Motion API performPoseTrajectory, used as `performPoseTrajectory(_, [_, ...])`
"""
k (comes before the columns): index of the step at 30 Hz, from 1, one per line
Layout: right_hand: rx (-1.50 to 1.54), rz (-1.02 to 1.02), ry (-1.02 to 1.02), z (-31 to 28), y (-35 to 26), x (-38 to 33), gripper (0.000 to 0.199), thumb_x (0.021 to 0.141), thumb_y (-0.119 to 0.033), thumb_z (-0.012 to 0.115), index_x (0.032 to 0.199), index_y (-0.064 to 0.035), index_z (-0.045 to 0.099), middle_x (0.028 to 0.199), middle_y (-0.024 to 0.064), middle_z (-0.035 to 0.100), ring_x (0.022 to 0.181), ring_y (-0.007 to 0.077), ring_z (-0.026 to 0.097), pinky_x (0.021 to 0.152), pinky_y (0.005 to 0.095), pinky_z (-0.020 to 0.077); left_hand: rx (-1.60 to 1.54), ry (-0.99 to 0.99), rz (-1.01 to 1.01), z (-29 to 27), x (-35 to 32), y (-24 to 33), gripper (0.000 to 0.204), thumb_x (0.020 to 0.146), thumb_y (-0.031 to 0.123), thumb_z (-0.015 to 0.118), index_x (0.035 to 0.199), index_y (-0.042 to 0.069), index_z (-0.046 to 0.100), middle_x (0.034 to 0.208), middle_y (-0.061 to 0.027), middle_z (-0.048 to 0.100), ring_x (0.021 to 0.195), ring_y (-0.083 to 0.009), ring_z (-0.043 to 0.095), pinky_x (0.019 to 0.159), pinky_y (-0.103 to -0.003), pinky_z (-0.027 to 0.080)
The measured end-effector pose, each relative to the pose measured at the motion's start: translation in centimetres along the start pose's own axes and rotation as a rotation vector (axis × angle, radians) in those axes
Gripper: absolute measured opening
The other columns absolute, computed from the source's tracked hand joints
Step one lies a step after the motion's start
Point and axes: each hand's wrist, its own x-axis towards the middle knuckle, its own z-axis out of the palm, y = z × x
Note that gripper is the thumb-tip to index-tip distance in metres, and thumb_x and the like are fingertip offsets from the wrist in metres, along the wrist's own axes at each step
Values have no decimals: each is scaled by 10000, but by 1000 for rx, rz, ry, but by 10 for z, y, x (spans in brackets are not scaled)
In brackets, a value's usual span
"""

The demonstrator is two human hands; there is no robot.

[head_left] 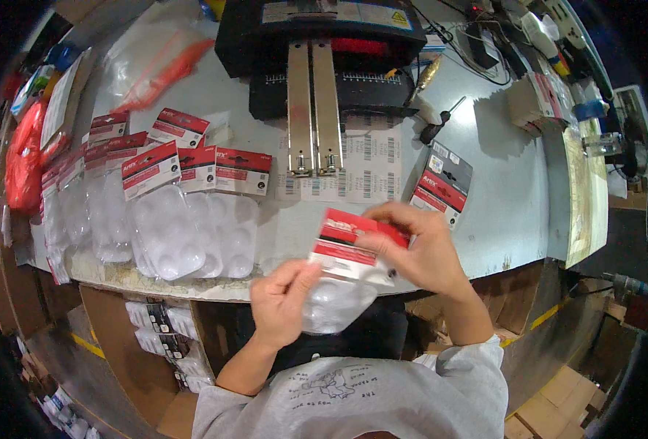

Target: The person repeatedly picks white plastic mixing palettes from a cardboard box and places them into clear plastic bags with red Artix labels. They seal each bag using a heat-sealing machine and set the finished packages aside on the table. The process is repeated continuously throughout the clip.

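At the table's front edge I hold a white plastic paint palette (333, 306) in a clear bag, topped by a red and white header card (342, 252). My left hand (283, 301) pinches the card's lower left corner between thumb and fingers. Around the card's right end, my right hand (419, 245) is closed, its thumb across the front; motion blurs it a little. Several packed palettes (169, 234) with like cards lie overlapping to the left. A small stack of header cards (442, 186) lies to the right.
Behind my hands stands a black machine (324, 62) with two metal arms (313, 110) reaching over barcode label sheets (371, 157). A screwdriver-like tool (435, 130) lies right of it. Another card stack (532, 102) sits farther right. Below the table edge is a cardboard box (119, 344) with packages.
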Motion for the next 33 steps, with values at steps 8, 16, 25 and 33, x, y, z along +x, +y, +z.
performPoseTrajectory(8, [435, 384, -131, 15, 23, -15, 258, 860, -211, 612, 869, 44, 645, 748, 58, 632, 636, 100, 612, 526, 217, 470, -196, 191, -26, -3, 14, -21, 194, 884, 139, 577, 901, -43, 644, 763, -1, 609, 683, -50, 476, 629, -181, 377])
performPoseTrajectory(16, [398, 385, -130, 22, 27, -16, 254, 856, -206, 620, 865, 45, 652, 677, 56, 621, 560, 74, 556, 503, 219, 450, -167, 215, -53, -2, 12, -21, 212, 894, 145, 565, 930, -50, 640, 796, -19, 626, 724, -58, 507, 672, -186, 398])
performPoseTrajectory(25, [394, 313, -119, 23, 30, -19, 212, 877, -174, 582, 857, 25, 651, 667, 31, 596, 574, 63, 533, 510, 211, 431, -196, 210, -24, -1, 13, -25, 209, 908, 154, 542, 914, -40, 620, 788, -17, 610, 717, -59, 491, 661, -204, 399])
performPoseTrajectory(33, [669, 426, -40, 43, 33, 14, 183, 875, -136, 543, 805, 23, 603, 597, 11, 519, 520, 66, 458, 479, 218, 371, 102, 285, 38, 3, 48, -18, 262, 942, 196, 430, 791, -13, 481, 656, -55, 461, 642, -125, 395, 620, -265, 367])
